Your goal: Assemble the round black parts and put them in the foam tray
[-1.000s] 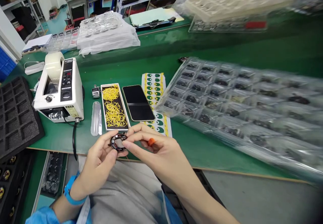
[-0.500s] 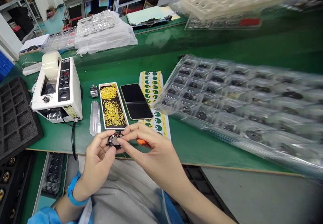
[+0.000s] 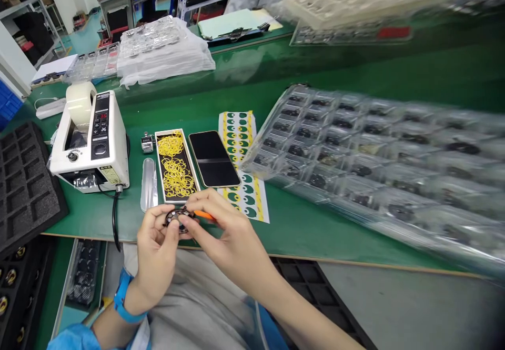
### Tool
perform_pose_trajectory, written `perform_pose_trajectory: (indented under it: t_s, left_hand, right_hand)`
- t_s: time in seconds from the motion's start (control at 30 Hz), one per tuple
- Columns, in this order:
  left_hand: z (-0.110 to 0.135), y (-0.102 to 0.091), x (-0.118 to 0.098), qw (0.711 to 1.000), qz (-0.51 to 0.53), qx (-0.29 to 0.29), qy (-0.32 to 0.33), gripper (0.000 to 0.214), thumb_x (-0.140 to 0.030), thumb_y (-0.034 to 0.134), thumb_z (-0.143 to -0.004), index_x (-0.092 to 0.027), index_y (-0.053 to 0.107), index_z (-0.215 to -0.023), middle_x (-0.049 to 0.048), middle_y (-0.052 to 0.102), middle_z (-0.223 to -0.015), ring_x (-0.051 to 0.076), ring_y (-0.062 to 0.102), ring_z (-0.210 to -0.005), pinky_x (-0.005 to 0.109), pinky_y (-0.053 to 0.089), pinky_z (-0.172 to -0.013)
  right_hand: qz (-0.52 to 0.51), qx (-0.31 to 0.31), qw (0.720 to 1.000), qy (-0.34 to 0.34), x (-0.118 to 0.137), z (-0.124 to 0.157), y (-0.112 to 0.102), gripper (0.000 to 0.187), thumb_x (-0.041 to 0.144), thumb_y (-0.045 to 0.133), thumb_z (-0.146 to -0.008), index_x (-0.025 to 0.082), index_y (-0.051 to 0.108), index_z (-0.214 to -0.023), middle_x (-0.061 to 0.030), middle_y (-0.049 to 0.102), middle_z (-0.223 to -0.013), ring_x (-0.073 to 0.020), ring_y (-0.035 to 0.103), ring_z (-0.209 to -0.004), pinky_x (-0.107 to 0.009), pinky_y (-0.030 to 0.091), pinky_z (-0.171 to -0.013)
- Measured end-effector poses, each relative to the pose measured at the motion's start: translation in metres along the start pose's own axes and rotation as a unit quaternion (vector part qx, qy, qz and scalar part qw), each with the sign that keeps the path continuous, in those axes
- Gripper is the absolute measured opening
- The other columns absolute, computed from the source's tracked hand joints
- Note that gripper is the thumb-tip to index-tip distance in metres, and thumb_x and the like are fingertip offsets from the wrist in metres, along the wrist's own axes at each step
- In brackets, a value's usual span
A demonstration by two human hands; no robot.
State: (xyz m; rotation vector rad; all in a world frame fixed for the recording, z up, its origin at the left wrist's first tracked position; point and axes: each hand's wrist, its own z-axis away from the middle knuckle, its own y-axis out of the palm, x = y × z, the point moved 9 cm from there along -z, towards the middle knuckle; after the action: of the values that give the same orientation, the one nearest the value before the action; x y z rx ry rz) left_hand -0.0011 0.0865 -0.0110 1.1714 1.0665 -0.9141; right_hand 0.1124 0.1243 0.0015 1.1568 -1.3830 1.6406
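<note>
Black round part (image 3: 172, 216) is in left hand (image 3: 155, 266), above front edge of green table (image 3: 307, 234), just before white box (image 3: 159, 171) of yellow rings (image 3: 177, 173). Left fingers narrow, holding part at its rim. Right hand (image 3: 224, 229) also narrow: thumb and fingertips close together at part, orange tool (image 3: 205, 215) held among same fingers; its tip cannot be told. Phone (image 3: 214, 159) lies beside box, partly over sticker sheet (image 3: 258, 202). Tape dispenser (image 3: 114, 150) stands at left, near metal counter (image 3: 147, 142). Clear tray (image 3: 355, 181) at right.
</note>
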Motion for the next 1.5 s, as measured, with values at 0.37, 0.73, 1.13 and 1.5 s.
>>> perform_pose_trajectory:
  t_s: [0.37, 0.73, 1.13, 1.5]
  left_hand:
    - [-0.016, -0.024, -0.018, 0.984, -0.174, -0.031, 0.033, 0.014, -0.024, 0.065, -0.075, -0.011, 0.060, -0.074, 0.0039, 0.059, -0.072, 0.009, 0.055, -0.070, 0.015, 0.045, -0.066]
    - [0.007, -0.002, -0.013, 0.999, -0.025, 0.026, -0.041, 0.039, -0.041, 0.069, -0.085, -0.009, 0.061, -0.106, -0.0006, 0.058, -0.060, 0.007, 0.055, -0.050, 0.014, 0.052, -0.054]
    - [0.016, -0.003, -0.028, 0.975, -0.212, 0.000, 0.073, 0.027, -0.023, 0.056, -0.091, -0.011, 0.068, -0.112, 0.0023, 0.070, -0.083, 0.008, 0.065, -0.069, 0.012, 0.055, -0.067]
    - [0.021, -0.004, -0.033, 0.959, -0.256, -0.020, 0.121, 0.024, -0.020, 0.056, -0.090, -0.013, 0.070, -0.109, 0.0037, 0.070, -0.097, 0.010, 0.068, -0.079, 0.011, 0.054, -0.074]
  right_hand:
    - [0.266, -0.252, 0.858, -0.361, 0.074, 0.052, -0.017, 0.027, 0.022, 0.059, -0.070, 0.020, 0.056, -0.097, 0.0066, 0.054, -0.097, 0.0170, 0.037, -0.096, 0.002, 0.025, -0.089]
    - [0.305, -0.272, 0.824, -0.393, 0.058, 0.050, -0.014, 0.016, 0.019, 0.065, -0.064, 0.022, 0.068, -0.080, 0.0153, 0.055, -0.107, 0.0152, 0.039, -0.100, -0.002, 0.025, -0.091]
    - [0.294, -0.254, 0.805, -0.449, 0.054, 0.054, -0.009, 0.037, 0.019, 0.062, -0.065, 0.018, 0.053, -0.101, 0.0115, 0.056, -0.107, 0.0106, 0.043, -0.102, -0.005, 0.026, -0.093]
    - [0.296, -0.238, 0.802, -0.462, 0.057, 0.054, -0.010, 0.030, 0.020, 0.056, -0.071, 0.017, 0.053, -0.100, 0.0096, 0.056, -0.107, 0.0101, 0.043, -0.102, -0.006, 0.022, -0.093]
